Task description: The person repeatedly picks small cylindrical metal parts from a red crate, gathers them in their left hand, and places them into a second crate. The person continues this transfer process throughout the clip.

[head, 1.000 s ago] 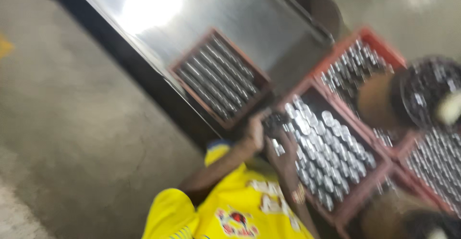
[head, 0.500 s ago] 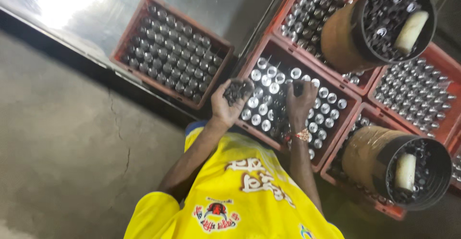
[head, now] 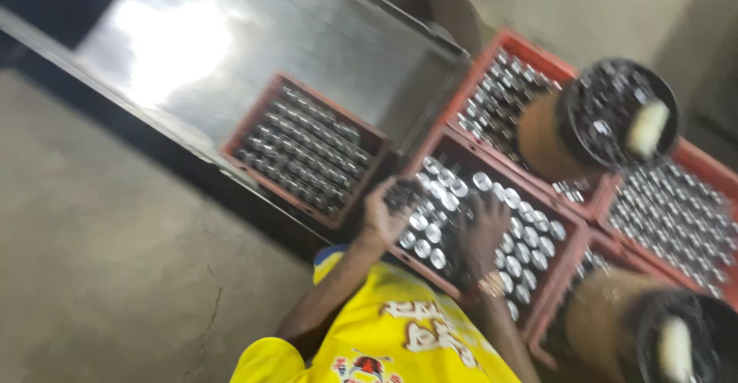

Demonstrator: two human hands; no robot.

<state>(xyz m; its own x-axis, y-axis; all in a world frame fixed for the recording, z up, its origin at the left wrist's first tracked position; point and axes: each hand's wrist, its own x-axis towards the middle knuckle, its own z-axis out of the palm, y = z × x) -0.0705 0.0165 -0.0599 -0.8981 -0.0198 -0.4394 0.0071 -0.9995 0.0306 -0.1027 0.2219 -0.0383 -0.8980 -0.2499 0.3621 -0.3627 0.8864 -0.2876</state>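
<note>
Our left hand point(head: 382, 215) cups a dark cluster of bottle caps point(head: 403, 195) at the near-left corner of the red crate point(head: 573, 246) of capped bottles point(head: 477, 214). Right hand point(head: 483, 233) rests spread across bottle tops; grip unclear, blurred. Metal table point(head: 254, 37) lies just beyond.

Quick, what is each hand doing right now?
Left hand: closed around a dark clump of small caps.
Right hand: resting on the bottles; grip cannot be told.
</note>
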